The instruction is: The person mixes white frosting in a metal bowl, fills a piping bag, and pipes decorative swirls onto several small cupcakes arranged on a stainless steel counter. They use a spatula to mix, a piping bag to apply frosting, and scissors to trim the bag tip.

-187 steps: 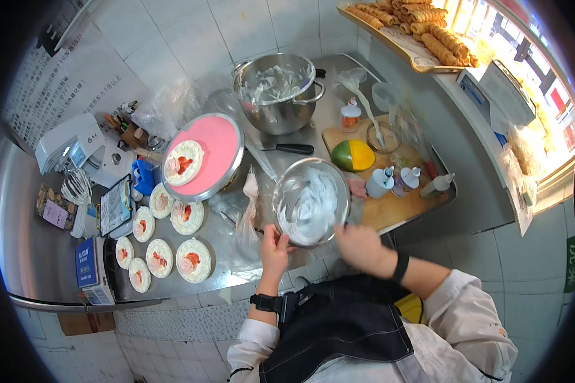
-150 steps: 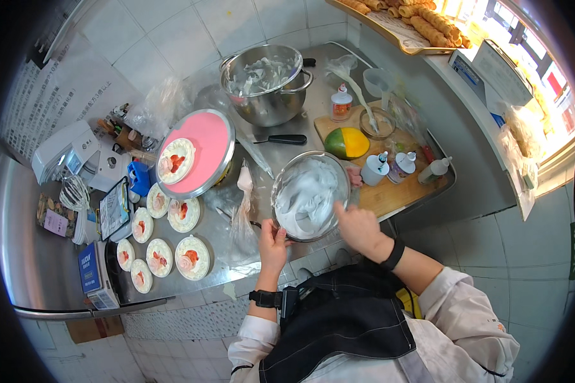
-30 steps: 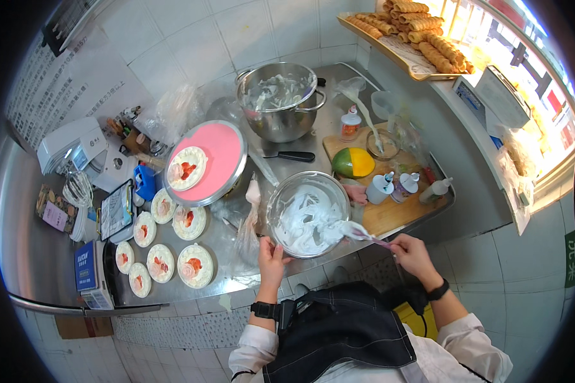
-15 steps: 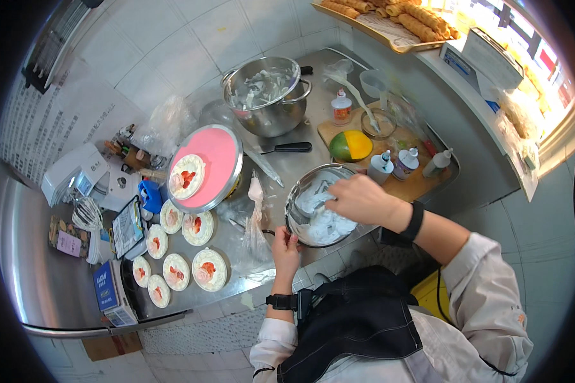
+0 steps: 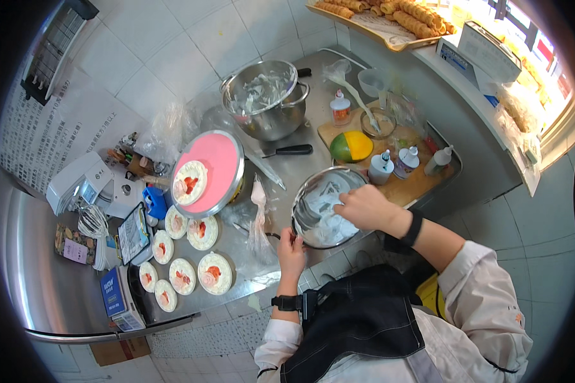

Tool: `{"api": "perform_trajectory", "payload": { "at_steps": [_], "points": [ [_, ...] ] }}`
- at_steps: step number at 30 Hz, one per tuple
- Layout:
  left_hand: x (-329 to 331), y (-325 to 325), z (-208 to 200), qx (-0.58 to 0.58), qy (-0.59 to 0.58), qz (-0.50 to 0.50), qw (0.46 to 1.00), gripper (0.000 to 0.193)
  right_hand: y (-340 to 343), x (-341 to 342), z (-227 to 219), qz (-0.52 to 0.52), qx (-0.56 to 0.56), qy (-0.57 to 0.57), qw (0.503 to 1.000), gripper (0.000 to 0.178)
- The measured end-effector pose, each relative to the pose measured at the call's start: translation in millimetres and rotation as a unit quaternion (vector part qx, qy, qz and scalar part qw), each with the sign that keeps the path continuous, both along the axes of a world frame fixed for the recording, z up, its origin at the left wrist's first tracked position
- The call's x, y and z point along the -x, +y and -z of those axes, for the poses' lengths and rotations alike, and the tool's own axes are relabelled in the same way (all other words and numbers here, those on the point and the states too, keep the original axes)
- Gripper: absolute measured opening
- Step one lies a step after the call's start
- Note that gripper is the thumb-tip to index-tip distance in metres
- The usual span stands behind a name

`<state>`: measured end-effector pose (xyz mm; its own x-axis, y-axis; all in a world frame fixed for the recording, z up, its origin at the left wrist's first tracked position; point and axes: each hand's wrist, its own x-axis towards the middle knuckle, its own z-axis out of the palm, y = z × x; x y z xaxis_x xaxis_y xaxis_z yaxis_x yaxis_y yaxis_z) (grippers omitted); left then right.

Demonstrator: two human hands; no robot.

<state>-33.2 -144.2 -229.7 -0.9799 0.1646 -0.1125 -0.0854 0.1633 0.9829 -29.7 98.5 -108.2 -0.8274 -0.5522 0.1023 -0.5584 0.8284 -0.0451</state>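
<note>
My left hand (image 5: 292,253) grips the near-left rim of a metal mixing bowl (image 5: 296,205), which is tilted at the front edge of the table. White cream (image 5: 331,228) lies in the bowl and coats parts of its inner wall. Over the bowl's right side, my right hand (image 5: 366,208) is closed with the fingers pressed together. Whatever it holds is hidden beneath the fingers. Left of the bowl, a piping bag (image 5: 258,207) with pinkish filling rests on the table. A black-handled tool (image 5: 294,150) lies behind the bowl.
Several small cream cakes with red fruit (image 5: 214,273) stand at left. Another cake sits on a pink turntable (image 5: 216,159). A large steel pot (image 5: 271,121) stands at the back. Right of it, a wooden board (image 5: 399,186) holds a cut mango (image 5: 351,147) and squeeze bottles (image 5: 381,167).
My right hand has shifted slightly toward me over the bowl, and the cream's surface has changed shape. My left hand keeps its hold on the rim. The whole view has shifted a little.
</note>
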Motion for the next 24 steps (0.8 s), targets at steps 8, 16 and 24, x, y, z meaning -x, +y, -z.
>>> {"api": "perform_trajectory", "payload": {
  "at_steps": [8, 16, 24],
  "points": [
    [4.0, -3.2, 10.2, 0.045, 0.062, 0.033, 0.996, 0.007, 9.3, -13.8, 13.8, 0.011, 0.01, 0.013, 1.0, 0.011],
    [-1.1, -1.9, 1.0, -0.037, 0.025, 0.029, 0.999, 0.01, 24.9, -27.6, 24.1, 0.022, 0.036, 0.009, 0.999, 0.014],
    [-1.1, -0.9, 0.3, -0.02, 0.029, 0.015, 0.999, 0.01, 29.5, -41.5, 41.7, 0.088, 0.073, 0.028, 0.993, 0.014]
  ]
}}
